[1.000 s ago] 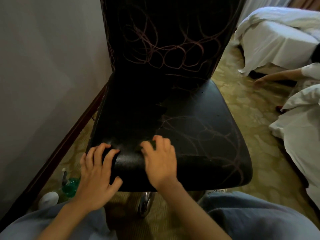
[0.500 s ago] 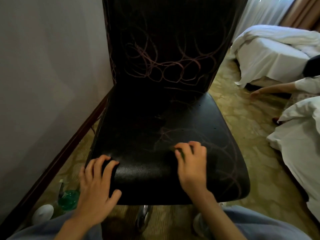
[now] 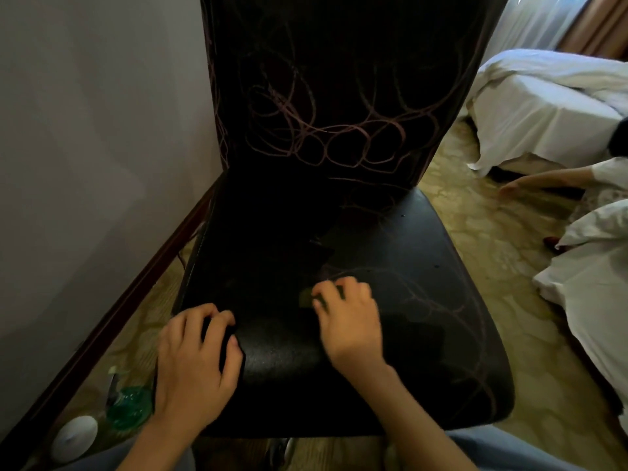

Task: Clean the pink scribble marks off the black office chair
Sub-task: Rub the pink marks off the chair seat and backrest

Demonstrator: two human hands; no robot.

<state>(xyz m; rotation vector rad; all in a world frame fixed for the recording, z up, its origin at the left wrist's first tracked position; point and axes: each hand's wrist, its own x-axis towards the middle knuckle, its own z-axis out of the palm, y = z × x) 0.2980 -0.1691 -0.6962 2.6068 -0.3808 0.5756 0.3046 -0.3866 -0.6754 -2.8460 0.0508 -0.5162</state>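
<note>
The black office chair [image 3: 424, 253] stands in front of me. Pink scribble marks [image 3: 339, 137] loop across its backrest, and fainter pink lines [image 3: 438, 300] cross the right half of the seat. My right hand [image 3: 350, 324] is on the middle of the seat, its fingers curled over a small dark green pad [image 3: 306, 297] that lies flat on the leather. My left hand [image 3: 193, 362] holds the seat's front left corner, with bent fingers and thumb on top.
A wall [image 3: 85, 164] with a dark skirting board runs close along the chair's left. A green bottle [image 3: 129, 406] and a white rounded object [image 3: 73, 436] lie on the carpet there. At the right are a white bed [image 3: 543, 107], more white bedding [image 3: 598, 283] and another person's arm [image 3: 543, 178].
My right hand slid with the pad from the seat's middle to the right, then back a little left. My left hand stayed on the front left corner.
</note>
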